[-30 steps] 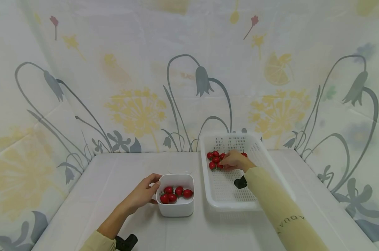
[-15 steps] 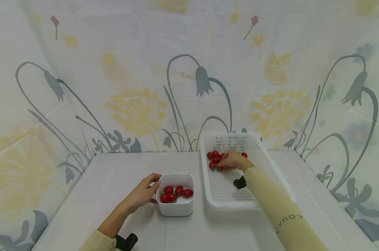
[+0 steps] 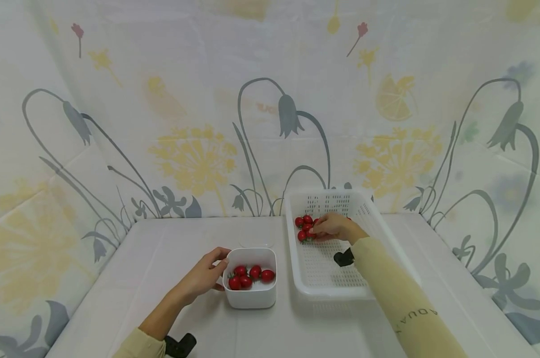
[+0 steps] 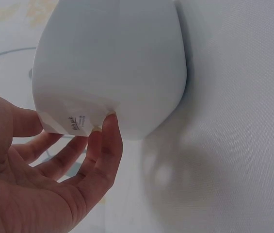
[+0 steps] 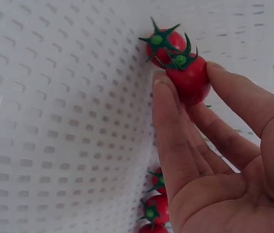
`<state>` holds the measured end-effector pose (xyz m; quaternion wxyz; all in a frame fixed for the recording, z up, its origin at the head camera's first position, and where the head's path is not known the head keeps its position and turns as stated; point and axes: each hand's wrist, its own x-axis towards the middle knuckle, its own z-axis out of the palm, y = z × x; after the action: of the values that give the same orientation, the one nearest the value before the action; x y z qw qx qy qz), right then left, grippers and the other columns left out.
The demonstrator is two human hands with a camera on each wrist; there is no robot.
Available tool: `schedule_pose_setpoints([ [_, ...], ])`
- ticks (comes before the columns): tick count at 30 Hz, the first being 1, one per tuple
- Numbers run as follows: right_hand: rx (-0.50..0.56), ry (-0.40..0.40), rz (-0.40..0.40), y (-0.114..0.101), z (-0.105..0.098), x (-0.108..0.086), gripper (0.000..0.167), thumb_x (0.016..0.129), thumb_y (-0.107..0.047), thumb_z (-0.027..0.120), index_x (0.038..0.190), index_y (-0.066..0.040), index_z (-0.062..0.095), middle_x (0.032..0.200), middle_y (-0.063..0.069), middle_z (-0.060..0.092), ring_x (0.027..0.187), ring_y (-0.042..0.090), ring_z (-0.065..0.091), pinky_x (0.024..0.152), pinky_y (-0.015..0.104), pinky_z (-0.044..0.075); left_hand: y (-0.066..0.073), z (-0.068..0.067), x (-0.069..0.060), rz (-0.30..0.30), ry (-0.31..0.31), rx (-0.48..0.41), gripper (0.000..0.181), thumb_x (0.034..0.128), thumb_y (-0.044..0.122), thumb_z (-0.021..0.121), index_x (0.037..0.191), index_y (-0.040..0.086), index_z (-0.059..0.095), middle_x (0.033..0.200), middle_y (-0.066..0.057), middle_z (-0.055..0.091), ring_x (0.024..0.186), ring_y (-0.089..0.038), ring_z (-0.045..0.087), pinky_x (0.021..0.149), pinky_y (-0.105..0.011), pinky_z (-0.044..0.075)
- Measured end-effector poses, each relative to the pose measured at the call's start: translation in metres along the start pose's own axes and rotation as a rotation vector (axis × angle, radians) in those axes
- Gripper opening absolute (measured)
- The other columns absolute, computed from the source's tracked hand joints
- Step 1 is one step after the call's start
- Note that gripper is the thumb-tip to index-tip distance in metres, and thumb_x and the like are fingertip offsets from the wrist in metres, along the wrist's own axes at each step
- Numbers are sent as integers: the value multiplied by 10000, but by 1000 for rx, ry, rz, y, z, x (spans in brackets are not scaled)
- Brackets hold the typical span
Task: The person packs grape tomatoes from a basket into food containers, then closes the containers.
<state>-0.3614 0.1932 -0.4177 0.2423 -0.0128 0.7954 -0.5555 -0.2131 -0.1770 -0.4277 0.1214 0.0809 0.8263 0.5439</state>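
My right hand (image 3: 337, 227) is inside the white perforated basket (image 3: 296, 271), pinching a red cherry tomato (image 5: 191, 83) with a green calyx between thumb and fingers. Right behind that fruit lies another cherry tomato (image 5: 157, 44). Several more tomatoes (image 3: 302, 235) cluster at the basket's far left; the hand covers some of them. On the left, my left hand (image 3: 203, 274) holds a small white container (image 3: 251, 299) at its left side, thumb near the rim and fingertips against the outer wall (image 4: 112, 63). Several cherry tomatoes (image 3: 245, 282) lie in that container.
The container and the basket stand side by side on a white-covered table (image 3: 162, 248), a narrow gap between them. A flower-patterned cloth (image 3: 270, 124) hangs behind and at both sides. Black wrist camera mounts (image 3: 180, 345) are worn on both arms.
My right hand has shifted slightly within the basket and now holds a tomato near the cluster. A tomato seen beyond the hand is now mostly covered. My left hand and the container stay put.
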Motion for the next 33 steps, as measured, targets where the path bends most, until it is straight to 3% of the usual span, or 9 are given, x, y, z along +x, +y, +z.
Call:
schedule_pose_setpoints([
  [8,-23,-25,-68,-9,-7,-8,331,967,2,650,1225,190,564,999,161,686,845,207,716,921,417,593,-2,0,1,11,-4,0,349,1094,162,459,1416,32,488,1436,-243,494,984,-272,646,751,-451,635],
  [19,-24,-52,-117,-24,-10,-24,294,976,29,623,1199,211,567,976,152,726,795,167,719,925,421,589,-1,0,0,22,-12,-12,347,1095,161,455,1411,20,486,1403,-234,511,987,-276,656,745,-452,635],
  [24,-40,-61,-137,-28,-9,-33,325,983,15,621,1229,216,551,999,150,718,808,165,722,892,374,603,0,0,0,24,-12,-13,343,1095,155,453,1408,19,488,1402,-234,512,989,-276,660,743,-451,635],
  [33,-52,-86,-186,-32,-10,-48,339,975,-11,642,1222,208,566,1009,152,707,847,196,730,912,401,595,0,0,0,24,-12,-8,347,1094,158,459,1411,18,486,1396,-236,516,992,-277,657,747,-458,635],
])
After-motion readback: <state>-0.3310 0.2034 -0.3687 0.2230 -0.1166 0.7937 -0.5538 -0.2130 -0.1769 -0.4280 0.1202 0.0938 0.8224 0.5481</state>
